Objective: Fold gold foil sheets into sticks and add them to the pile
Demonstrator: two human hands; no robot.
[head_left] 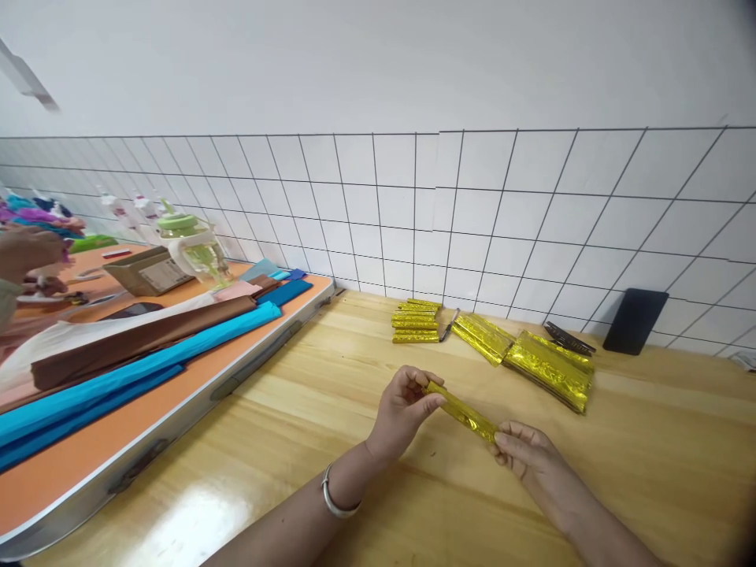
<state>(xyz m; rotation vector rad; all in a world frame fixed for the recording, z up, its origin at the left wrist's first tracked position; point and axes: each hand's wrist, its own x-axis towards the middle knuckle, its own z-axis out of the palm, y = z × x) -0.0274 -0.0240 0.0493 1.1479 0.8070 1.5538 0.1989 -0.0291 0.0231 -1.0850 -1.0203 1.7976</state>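
Note:
A narrow folded strip of gold foil (466, 414) is held at a slant above the wooden table (331, 394). My left hand (406, 405) pinches its upper left end between thumb and fingers. At the lower right end, my right hand (525, 453) grips it the same way. Beyond my hands lies a row of several folded gold foil strips (415, 323), with a pen (450, 324) beside them. Further right are flat gold foil sheets (484, 339) and a thicker stack of gold foil sheets (550, 368).
A dark phone (635, 321) leans against the tiled wall, near a black clip-like object (568, 339). On the left, an orange-topped table (248, 362) holds blue folded paper (147, 358), brown paper (142, 342), a cardboard box (147, 272) and a green-lidded bottle (192, 248). Another person's hand (29, 252) works there.

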